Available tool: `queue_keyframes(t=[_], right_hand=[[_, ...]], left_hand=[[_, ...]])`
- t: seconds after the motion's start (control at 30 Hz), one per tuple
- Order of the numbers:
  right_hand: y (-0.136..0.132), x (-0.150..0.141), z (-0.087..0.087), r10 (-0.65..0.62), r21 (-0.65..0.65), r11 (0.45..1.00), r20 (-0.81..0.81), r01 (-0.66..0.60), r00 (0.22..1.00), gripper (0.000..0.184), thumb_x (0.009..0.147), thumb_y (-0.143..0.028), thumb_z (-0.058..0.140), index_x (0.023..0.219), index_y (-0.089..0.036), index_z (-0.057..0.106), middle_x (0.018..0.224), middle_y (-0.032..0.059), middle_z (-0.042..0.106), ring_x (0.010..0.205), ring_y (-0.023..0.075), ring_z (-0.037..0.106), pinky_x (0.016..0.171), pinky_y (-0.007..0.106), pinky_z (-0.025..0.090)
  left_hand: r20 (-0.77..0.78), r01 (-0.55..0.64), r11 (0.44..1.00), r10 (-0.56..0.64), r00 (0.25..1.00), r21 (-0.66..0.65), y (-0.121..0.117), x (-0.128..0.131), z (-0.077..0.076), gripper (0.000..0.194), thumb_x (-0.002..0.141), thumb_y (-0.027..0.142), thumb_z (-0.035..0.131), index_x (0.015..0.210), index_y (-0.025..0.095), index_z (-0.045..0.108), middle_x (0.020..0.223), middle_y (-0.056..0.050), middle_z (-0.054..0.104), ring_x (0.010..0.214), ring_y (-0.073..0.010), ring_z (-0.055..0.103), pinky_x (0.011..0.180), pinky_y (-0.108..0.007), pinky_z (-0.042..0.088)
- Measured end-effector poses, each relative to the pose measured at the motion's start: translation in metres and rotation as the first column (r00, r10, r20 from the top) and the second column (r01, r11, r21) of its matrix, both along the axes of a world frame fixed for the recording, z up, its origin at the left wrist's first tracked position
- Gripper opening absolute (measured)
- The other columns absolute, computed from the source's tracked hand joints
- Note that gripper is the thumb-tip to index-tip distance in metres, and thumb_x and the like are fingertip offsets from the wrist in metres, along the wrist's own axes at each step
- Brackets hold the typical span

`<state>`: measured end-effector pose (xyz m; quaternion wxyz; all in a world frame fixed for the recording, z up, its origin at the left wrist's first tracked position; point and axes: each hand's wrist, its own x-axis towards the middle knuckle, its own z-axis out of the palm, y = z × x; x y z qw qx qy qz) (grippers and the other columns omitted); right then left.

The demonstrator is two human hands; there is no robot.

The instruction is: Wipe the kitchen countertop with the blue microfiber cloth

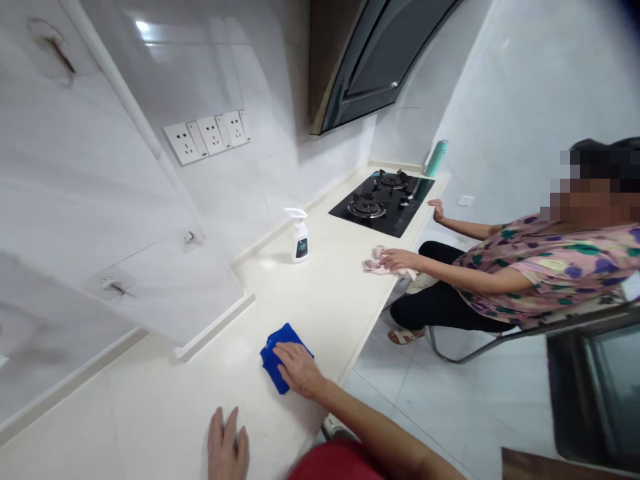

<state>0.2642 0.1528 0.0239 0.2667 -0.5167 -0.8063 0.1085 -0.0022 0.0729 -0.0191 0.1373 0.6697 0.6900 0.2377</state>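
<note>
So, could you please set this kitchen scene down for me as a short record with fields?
Place: kitchen with a cream countertop along a white tiled wall
Right hand: pressed flat on a blue cloth on the countertop
Left hand: resting flat on the countertop, holding nothing
Co-worker: seated, one hand on a pinkish cloth, other hand at the counter edge
On the counter: white spray bottle, black gas hob, teal flask
Wall: row of sockets

Bare forearms, no sleeves visible; red garment, probably shirt, at bottom edge.
</note>
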Motion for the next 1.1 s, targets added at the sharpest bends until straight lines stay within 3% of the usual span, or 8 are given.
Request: queue_keyframes(t=[0.1, 0.2, 0.37, 0.47, 0.67, 0.83, 0.97, 1.1], right_hand=[[0.008, 0.005, -0.003, -0.041, -0.055, 0.997, 0.079, 0.046, 0.996, 0.063, 0.094, -0.047, 0.050, 0.149, -0.018, 0.040, 0.157, 0.0176, 0.036, 0.147, 0.0396, 0.023, 0.117, 0.065, 0.023], [0.010, 0.002, -0.004, -0.033, -0.137, 0.989, 0.139, 0.052, 0.990, 0.072, 0.092, -0.058, 0.048, 0.152, -0.020, 0.036, 0.161, 0.0171, 0.026, 0.149, 0.0447, 0.012, 0.115, 0.074, 0.013], [0.001, -0.003, -0.006, -0.072, -0.156, 0.983, 0.134, 0.093, 0.988, 0.072, 0.093, -0.060, 0.045, 0.154, -0.023, 0.031, 0.163, 0.0159, 0.021, 0.151, 0.0426, 0.009, 0.116, 0.073, 0.011], [-0.002, -0.005, -0.007, -0.096, -0.166, 0.979, 0.121, 0.115, 0.988, 0.081, 0.090, -0.064, 0.048, 0.155, -0.022, 0.027, 0.164, 0.0182, 0.017, 0.151, 0.0435, 0.006, 0.117, 0.072, 0.007], [0.009, -0.013, -0.004, -0.165, -0.181, 0.967, 0.088, 0.179, 0.982, 0.076, 0.093, -0.061, 0.044, 0.155, -0.019, 0.028, 0.163, 0.0198, 0.016, 0.151, 0.0423, 0.003, 0.119, 0.068, 0.007], [0.047, -0.012, -0.006, -0.181, -0.160, 0.966, 0.135, 0.202, 0.974, 0.072, 0.096, -0.058, 0.039, 0.156, -0.019, 0.026, 0.164, 0.0192, 0.015, 0.151, 0.0414, 0.005, 0.119, 0.068, 0.011], [0.098, -0.011, -0.011, -0.156, -0.170, 0.968, 0.177, 0.187, 0.972, 0.068, 0.097, -0.053, 0.036, 0.155, -0.018, 0.029, 0.163, 0.0196, 0.015, 0.151, 0.0418, 0.004, 0.119, 0.067, 0.009], [0.159, -0.013, -0.017, -0.150, -0.160, 0.970, 0.200, 0.183, 0.968, 0.068, 0.097, -0.052, 0.036, 0.154, -0.016, 0.030, 0.163, 0.0193, 0.015, 0.151, 0.0423, 0.005, 0.119, 0.067, 0.007]], left_hand=[[0.071, 0.009, 0.999, -0.006, 0.997, -0.042, 0.006, -0.011, 0.003, 0.052, 0.091, 0.049, 0.038, 0.130, 0.023, 0.060, 0.158, -0.011, 0.036, 0.146, -0.0285, 0.034, 0.122, -0.054, 0.031], [0.099, -0.010, 0.997, 0.018, 0.995, -0.074, 0.025, -0.028, 0.012, 0.058, 0.091, 0.055, 0.035, 0.134, 0.023, 0.056, 0.160, -0.011, 0.033, 0.148, -0.0275, 0.030, 0.122, -0.052, 0.032], [-0.050, -0.070, 0.997, 0.069, 0.996, -0.030, 0.073, -0.060, 0.027, 0.078, 0.088, 0.060, 0.021, 0.136, 0.005, 0.050, 0.152, -0.025, 0.040, 0.149, -0.0330, 0.026, 0.126, -0.053, 0.018], [-0.135, -0.221, 0.974, 0.214, 0.967, -0.039, 0.103, -0.071, 0.035, 0.089, 0.084, 0.061, 0.019, 0.137, -0.007, 0.043, 0.149, -0.036, 0.036, 0.149, -0.0407, 0.023, 0.124, -0.059, 0.014], [-0.149, -0.391, 0.920, 0.382, 0.912, -0.036, 0.150, -0.057, 0.023, 0.085, 0.082, 0.066, 0.025, 0.141, 0.007, 0.041, 0.153, -0.033, 0.031, 0.145, -0.0498, 0.022, 0.107, -0.079, 0.023], [-0.176, -0.420, 0.907, 0.417, 0.892, 0.020, 0.158, -0.049, 0.001, 0.078, 0.082, 0.064, 0.023, 0.136, 0.012, 0.046, 0.154, -0.031, 0.030, 0.144, -0.0494, 0.023, 0.104, -0.077, 0.028], [-0.222, -0.443, 0.897, 0.432, 0.874, 0.003, 0.156, -0.047, 0.006, 0.084, 0.085, 0.063, 0.013, 0.134, 0.006, 0.049, 0.149, -0.032, 0.037, 0.141, -0.0461, 0.030, 0.108, -0.069, 0.031], [-0.261, -0.558, 0.829, 0.547, 0.795, 0.037, 0.164, -0.037, 0.006, 0.081, 0.086, 0.062, 0.016, 0.136, 0.007, 0.048, 0.149, -0.031, 0.039, 0.140, -0.0456, 0.031, 0.107, -0.069, 0.032]])
